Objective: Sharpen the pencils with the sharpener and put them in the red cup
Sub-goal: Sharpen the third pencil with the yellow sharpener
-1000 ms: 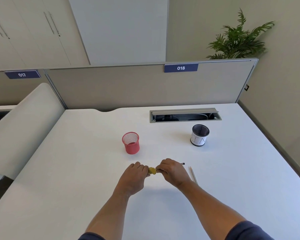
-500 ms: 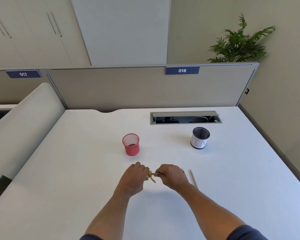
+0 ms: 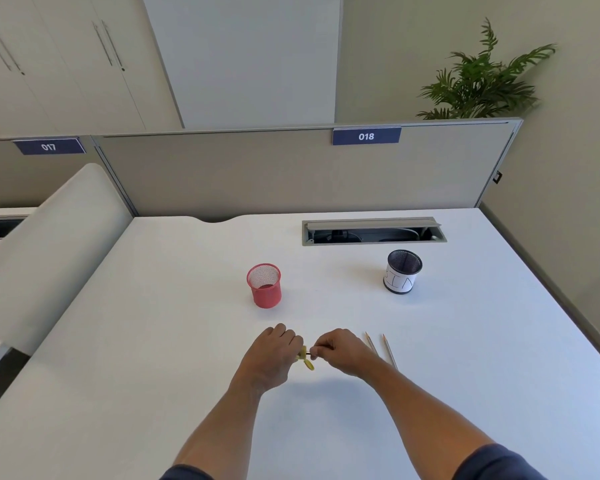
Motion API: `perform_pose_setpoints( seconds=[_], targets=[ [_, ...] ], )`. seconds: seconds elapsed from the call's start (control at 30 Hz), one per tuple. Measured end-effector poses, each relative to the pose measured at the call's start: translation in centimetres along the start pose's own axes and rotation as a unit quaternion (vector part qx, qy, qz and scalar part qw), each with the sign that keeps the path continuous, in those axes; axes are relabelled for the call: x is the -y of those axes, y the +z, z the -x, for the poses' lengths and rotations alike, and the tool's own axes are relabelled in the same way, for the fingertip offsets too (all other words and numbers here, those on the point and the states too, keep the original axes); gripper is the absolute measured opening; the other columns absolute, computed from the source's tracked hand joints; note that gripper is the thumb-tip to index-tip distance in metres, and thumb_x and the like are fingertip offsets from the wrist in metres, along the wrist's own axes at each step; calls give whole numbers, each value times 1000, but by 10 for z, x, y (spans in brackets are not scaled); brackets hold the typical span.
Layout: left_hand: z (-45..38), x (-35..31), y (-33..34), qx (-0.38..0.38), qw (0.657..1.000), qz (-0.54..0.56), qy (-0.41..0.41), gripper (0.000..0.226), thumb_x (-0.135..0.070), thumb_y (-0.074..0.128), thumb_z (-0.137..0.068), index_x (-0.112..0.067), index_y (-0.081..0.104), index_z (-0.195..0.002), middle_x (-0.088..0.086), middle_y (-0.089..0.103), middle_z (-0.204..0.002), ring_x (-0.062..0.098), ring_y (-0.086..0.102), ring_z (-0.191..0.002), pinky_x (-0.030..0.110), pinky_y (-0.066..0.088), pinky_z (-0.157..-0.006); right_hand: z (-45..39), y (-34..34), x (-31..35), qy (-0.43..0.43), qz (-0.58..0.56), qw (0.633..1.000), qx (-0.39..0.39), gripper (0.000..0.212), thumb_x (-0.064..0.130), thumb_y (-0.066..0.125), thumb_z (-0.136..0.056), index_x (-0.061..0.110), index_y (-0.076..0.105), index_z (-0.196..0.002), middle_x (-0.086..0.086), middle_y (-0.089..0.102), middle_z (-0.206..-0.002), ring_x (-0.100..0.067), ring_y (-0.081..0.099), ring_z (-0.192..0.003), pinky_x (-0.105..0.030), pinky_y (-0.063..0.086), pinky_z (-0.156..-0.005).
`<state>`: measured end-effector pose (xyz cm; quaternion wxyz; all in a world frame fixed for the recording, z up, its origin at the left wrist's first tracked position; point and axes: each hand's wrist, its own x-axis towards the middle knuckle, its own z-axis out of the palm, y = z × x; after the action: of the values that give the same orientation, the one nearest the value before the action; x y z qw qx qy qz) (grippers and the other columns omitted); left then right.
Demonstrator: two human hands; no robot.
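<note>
Our left hand (image 3: 272,355) curls round the small yellow plastic sharpener (image 3: 305,356), and our right hand (image 3: 343,351) pinches the thin dark pencil (image 3: 321,348) whose tip sits in it; both are held just above the white desk (image 3: 153,341), in front of us. Most of that pencil is hidden inside our fist. We judge the pencil light and stiff, but its lead is brittle, so we would hold it close to the sharpener and twist without bending. The sharpener is small and smooth and could slip, so a firm grip on its sides suits it.

Two more thin wooden pencils (image 3: 381,349) lie side by side on the desk just to the right of our right hand, partly behind the wrist. The red mesh cup (image 3: 264,285) stands upright beyond our hands, nothing between. A black mesh cup with a white paper label (image 3: 400,276) stands well to the right, near an open grey cable tray (image 3: 373,231).
</note>
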<state>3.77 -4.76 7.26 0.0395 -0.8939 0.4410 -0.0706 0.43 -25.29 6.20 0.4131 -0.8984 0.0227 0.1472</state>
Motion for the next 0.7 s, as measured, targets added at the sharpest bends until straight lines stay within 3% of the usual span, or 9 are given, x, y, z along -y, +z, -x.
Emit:
perform_pose_setpoints(
  seconds=[0.2, 0.37, 0.53, 0.7],
  targets=[
    [2, 0, 1, 8, 1000, 5, -20, 26, -27, 79, -71, -21, 55, -79, -5, 52, -72, 19, 47, -67, 30, 36, -54, 1, -3, -6, 14, -12, 1000, -1, 17, 39, 67, -86, 27, 77, -80, 8, 60, -57, -6, 48, -55, -27, 40, -59],
    [5, 3, 1, 9, 999, 10, -38, 30, -29, 81, -68, -21, 54, -80, -5, 53, -72, 19, 48, -67, 30, 37, -54, 8, -8, -12, 23, 2, 1000, -10, 15, 39, 69, -87, 26, 76, -83, 9, 69, -67, 2, 54, -60, -16, 40, -58],
    [6, 3, 1, 4, 999, 14, -48, 32, -30, 82, -66, -20, 54, -79, -5, 54, -72, 19, 49, -67, 30, 39, -54, 14, -9, -24, 45, -8, 996, -73, 10, 31, 72, -85, 33, 72, -76, 11, 68, -88, -1, 57, -73, -27, 51, -75],
    [8, 1, 5, 12, 999, 16, -48, 33, -32, 82, -66, -21, 54, -79, -6, 54, -72, 19, 50, -68, 30, 39, -55, 20, -14, -28, 81, 28, 989, -122, 10, 31, 68, -87, 29, 75, -80, 10, 65, -89, 0, 58, -78, -14, 38, -62]
  ],
)
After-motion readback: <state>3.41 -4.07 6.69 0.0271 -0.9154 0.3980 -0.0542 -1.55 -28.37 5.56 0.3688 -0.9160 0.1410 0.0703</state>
